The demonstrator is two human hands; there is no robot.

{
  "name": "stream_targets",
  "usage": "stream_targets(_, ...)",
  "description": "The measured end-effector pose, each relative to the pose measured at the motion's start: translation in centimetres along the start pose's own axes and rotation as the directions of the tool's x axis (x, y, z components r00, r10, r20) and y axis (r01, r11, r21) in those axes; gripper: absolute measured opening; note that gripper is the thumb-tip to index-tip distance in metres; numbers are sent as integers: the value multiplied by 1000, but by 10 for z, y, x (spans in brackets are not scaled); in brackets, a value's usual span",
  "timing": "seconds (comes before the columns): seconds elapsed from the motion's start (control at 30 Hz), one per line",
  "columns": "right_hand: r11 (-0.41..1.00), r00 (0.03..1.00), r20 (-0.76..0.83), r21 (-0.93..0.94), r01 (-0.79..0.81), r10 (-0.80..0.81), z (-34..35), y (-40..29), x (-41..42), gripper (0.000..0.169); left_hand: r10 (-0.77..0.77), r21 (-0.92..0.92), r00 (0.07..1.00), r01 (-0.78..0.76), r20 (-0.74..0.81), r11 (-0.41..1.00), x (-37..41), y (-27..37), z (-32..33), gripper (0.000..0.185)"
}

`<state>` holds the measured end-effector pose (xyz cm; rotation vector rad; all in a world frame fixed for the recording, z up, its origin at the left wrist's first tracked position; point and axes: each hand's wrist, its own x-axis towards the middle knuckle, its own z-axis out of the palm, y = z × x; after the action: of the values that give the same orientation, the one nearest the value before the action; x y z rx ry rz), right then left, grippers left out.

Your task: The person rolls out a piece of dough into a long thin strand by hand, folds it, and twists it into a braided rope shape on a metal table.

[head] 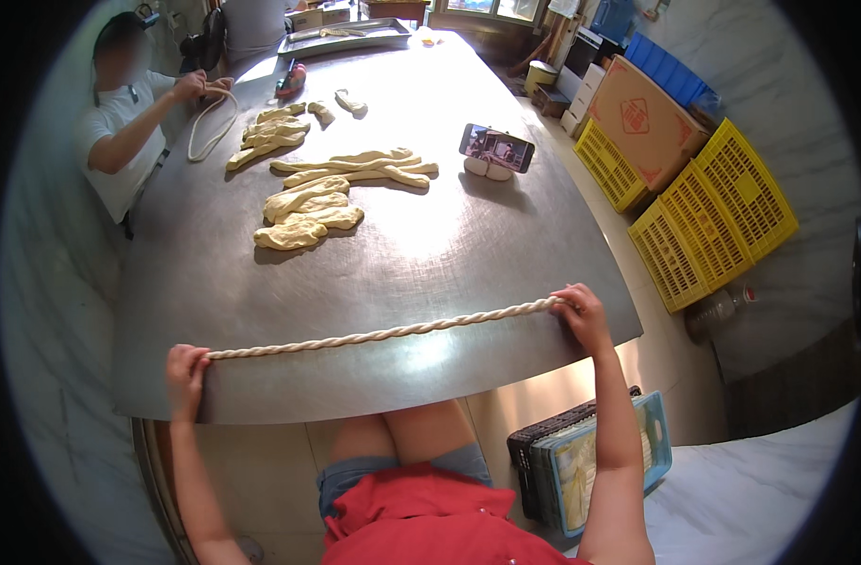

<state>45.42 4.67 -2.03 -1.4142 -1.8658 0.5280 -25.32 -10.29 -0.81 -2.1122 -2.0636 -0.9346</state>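
Observation:
A long twisted rope of dough [381, 335] stretches across the near part of the metal table [472, 247]. My left hand [186, 374] grips its left end near the table's front left. At the other end, my right hand [582, 318] pinches the rope between thumb and fingers. Beyond it lie thick, flattened strips of dough [307, 212] in an overlapping pile. Longer dough strips [356, 168] lie crosswise just behind that pile.
A phone [496, 148] leans on a small stand at centre right. Across the left edge, a person [126, 134] holds a looped dough strand [215, 131]. A metal tray [345, 39] sits at the far end. Yellow crates [713, 212] and a cardboard box [642, 116] line the right wall.

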Motion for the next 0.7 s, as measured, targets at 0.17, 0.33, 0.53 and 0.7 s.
stream_targets(0.17,993,998,-54,-115,4,-11,-48,33,-11,10,-43,172,999,43,-2,984,-14,-107,-41,6)
stream_targets(0.33,991,972,-232,137,7,26,-17,-37,36,14,58,188,901,27,-430,982,75,-59,-4,9)
stream_targets(0.53,798,944,-17,-539,269,-330,82,-122,-22,35,135,143,984,-117,-117,983,63,90,94,24)
stream_targets(0.7,708,1000,22,-706,22,-9,140,-110,-53,64,-85,83,993,79,81,993,59,127,96,34)
